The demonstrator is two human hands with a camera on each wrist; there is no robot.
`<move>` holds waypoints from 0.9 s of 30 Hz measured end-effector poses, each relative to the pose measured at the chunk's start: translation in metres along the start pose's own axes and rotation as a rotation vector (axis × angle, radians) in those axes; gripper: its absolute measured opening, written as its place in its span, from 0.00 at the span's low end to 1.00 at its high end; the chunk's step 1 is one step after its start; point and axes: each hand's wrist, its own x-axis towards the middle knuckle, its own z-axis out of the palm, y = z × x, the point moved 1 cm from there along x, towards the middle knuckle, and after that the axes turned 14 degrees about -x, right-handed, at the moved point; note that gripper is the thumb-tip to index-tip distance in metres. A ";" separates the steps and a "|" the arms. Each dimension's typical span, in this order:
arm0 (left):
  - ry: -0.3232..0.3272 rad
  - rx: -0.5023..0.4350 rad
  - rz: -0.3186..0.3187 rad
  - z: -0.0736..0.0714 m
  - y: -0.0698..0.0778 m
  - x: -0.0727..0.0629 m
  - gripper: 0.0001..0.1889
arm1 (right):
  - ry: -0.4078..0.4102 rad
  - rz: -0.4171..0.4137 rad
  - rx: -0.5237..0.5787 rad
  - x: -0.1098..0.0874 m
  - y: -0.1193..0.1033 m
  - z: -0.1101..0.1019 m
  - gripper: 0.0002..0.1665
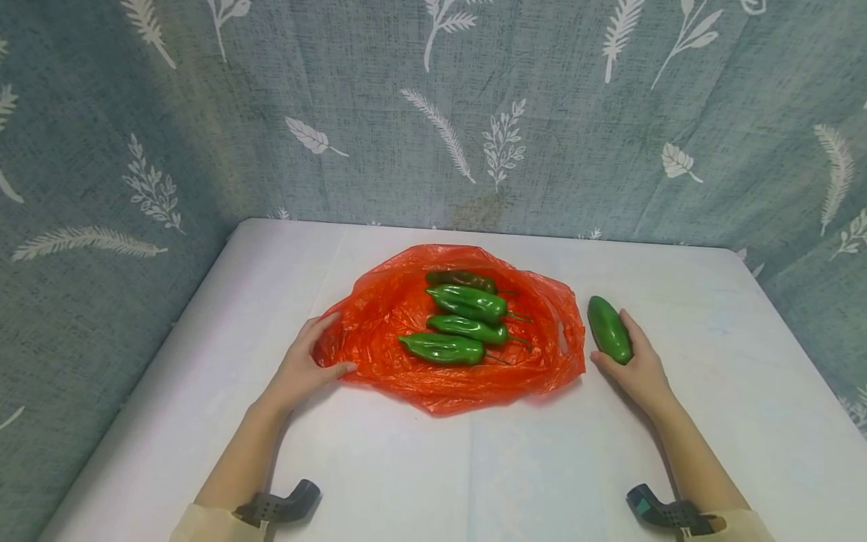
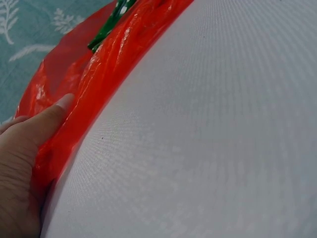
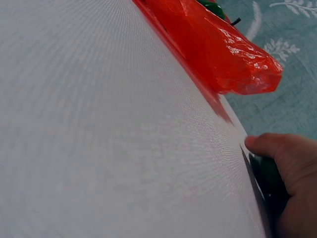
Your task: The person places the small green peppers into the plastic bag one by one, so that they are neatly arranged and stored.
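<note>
A red plastic bag [image 1: 379,316] lies spread on the table in the head view. Several green chili peppers [image 1: 467,302] lie in a column on it, the farthest one darker and brownish. My left hand [image 1: 305,361] rests at the bag's left edge, thumb and fingers spread wide apart. Its thumb [image 2: 54,114] touches the red plastic in the left wrist view. To the right of the bag is a smooth green cucumber [image 1: 609,330]. My right hand [image 1: 640,373] holds its near end between thumb and fingers. In the right wrist view the hand partly hides the cucumber [image 3: 267,173].
The white table [image 1: 406,474] runs back to a grey-green cloth [image 1: 379,150] with white leaf prints, which hangs behind and at both sides. Dark straps with a curved piece [image 1: 281,506] sit on both wrists by beige sleeves.
</note>
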 end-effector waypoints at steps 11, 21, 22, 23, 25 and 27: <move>-0.015 0.007 0.020 -0.001 -0.001 0.001 0.44 | 0.075 0.010 -0.017 0.000 0.003 0.000 0.44; -0.016 0.005 0.019 -0.001 0.000 0.000 0.44 | 0.110 0.050 -0.005 -0.001 0.003 0.000 0.43; -0.014 0.006 0.019 -0.002 0.000 0.000 0.44 | 0.111 0.053 -0.001 -0.001 0.003 0.000 0.43; -0.013 0.005 0.021 -0.002 0.000 0.000 0.44 | 0.112 0.057 0.003 -0.001 0.003 0.000 0.44; -0.012 0.005 0.021 -0.001 0.000 0.000 0.44 | 0.120 0.069 0.007 -0.001 0.003 -0.001 0.43; -0.008 0.004 0.016 -0.001 0.001 0.000 0.44 | 0.127 0.078 0.016 -0.001 0.004 -0.001 0.43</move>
